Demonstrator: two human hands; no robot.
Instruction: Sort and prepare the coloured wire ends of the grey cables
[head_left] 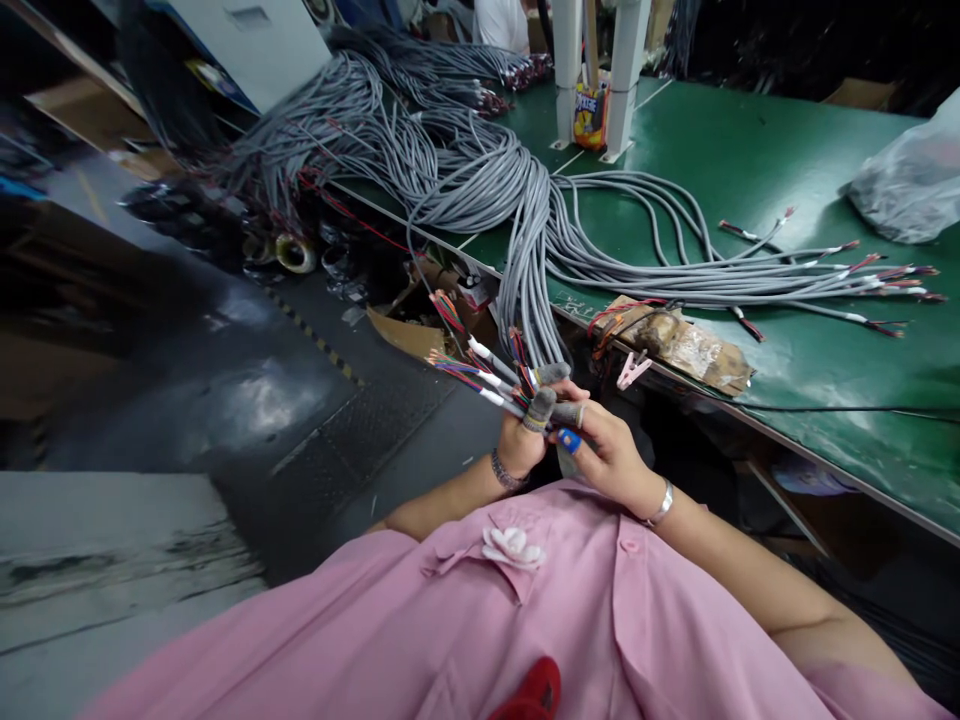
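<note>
Grasped by both hands (pixel 616 455), the grey cable ends (pixel 504 367) point left, their long axis slanting slightly far, with white bands (pixel 493 380) and multicoloured wires (pixel 454 367).

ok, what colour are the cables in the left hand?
The cables are grey; best seen in the head view.

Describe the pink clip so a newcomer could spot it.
Start at the green table and follow its near edge to the brown taped piece. Just below its left part, in the picture, is the pink clip. Its color separates it from the brown taped piece and gray cables.
</note>
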